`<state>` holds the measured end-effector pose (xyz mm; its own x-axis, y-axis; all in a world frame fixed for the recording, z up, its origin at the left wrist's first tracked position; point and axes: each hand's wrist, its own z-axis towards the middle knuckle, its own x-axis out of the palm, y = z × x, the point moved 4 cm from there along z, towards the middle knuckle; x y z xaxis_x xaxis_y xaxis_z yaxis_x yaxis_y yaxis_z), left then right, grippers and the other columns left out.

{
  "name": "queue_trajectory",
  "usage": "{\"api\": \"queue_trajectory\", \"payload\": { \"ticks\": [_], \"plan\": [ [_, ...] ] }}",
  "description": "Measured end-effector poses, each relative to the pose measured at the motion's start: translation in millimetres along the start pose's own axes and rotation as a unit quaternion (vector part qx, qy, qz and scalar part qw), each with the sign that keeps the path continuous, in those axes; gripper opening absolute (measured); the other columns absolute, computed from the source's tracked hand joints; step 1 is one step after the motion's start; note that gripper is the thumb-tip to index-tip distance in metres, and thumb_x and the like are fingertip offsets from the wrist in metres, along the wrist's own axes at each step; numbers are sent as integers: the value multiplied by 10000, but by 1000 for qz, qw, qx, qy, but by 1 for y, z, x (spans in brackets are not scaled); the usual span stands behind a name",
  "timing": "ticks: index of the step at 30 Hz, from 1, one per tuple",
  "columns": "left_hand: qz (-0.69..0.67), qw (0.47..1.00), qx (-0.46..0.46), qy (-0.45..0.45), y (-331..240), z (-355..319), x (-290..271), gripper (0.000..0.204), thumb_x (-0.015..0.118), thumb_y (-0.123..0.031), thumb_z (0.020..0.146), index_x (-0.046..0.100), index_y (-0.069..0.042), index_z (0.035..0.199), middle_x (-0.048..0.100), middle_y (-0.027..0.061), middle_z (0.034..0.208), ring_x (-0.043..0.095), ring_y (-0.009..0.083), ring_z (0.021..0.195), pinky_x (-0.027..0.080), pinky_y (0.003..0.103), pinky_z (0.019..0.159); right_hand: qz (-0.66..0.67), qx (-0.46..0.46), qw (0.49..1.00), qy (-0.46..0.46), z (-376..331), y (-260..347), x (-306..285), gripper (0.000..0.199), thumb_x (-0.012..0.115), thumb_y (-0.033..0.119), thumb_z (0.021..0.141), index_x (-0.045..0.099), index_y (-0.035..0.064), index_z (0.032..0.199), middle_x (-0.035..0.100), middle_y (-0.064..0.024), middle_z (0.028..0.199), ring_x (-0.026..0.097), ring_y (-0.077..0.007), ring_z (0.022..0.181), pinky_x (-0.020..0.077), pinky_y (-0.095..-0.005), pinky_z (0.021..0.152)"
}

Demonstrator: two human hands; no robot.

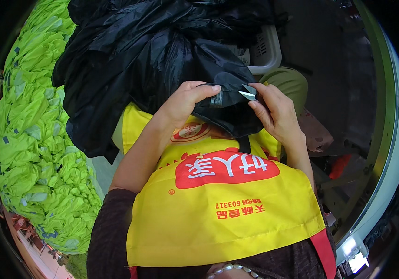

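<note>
A large heap of thin, shiny black fabric (pixel 134 69) lies across my lap and spreads toward the far side. With thumb and fingers, my left hand (pixel 183 102) pinches an edge of it; a greyish translucent strip (pixel 216 99) shows on the cloth beside the thumb. My right hand (pixel 277 109) is closed on a small pair of thread snips (pixel 248 94), whose pointed metal blades stand apart and face left, at the fabric's edge. The handles are hidden in the fingers. Whether the blades touch a thread is too small to tell.
On the left, a long pile of bright green bundled fabric (pixel 41 139) runs from far to near. A white plastic basket (pixel 271 51) stands beyond my right knee, partly under the black cloth. A yellow apron (pixel 222 228) covers my front. A pale curved edge (pixel 394 93) bounds the right.
</note>
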<state>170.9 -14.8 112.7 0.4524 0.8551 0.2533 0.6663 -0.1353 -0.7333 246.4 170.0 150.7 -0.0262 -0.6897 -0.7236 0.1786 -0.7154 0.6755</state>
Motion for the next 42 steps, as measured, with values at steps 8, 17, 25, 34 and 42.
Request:
{"api": "queue_trajectory", "payload": {
  "ticks": [8,17,25,34,42],
  "plan": [
    [-57,998,13,25,-3,-2,7,225,607,-224,815,654,-15,882,650,40,823,580,82,760,427,190,737,-21,-49,999,2,2,0,12,273,598,175,827,522,49,1057,562,-119,801,567,-271,690,450,-336,575],
    [-63,997,4,42,2,4,5,218,596,-218,823,654,-20,895,652,43,822,586,83,761,433,196,734,-2,-66,998,-17,9,-2,24,254,590,174,831,519,53,1043,562,-120,802,571,-273,685,453,-342,579],
    [-71,995,-10,72,4,5,3,253,604,-229,815,633,-12,943,639,68,901,591,119,839,451,234,786,55,-108,990,-69,10,-8,27,193,573,153,841,552,39,995,563,-125,777,561,-254,651,447,-314,580],
    [407,891,2,202,24,1,-47,302,578,-260,809,645,28,867,634,129,768,600,224,753,459,318,729,213,81,970,-84,24,-29,33,237,620,181,821,583,34,1003,581,-93,723,550,-154,613,424,-251,574],
    [738,644,-198,-48,131,50,-154,337,542,-292,788,653,-58,1004,624,139,1041,598,275,967,463,355,841,303,75,950,28,59,-66,133,288,481,222,906,549,69,1140,580,-94,1084,525,-177,1026,391,-274,875]
  ]
}}
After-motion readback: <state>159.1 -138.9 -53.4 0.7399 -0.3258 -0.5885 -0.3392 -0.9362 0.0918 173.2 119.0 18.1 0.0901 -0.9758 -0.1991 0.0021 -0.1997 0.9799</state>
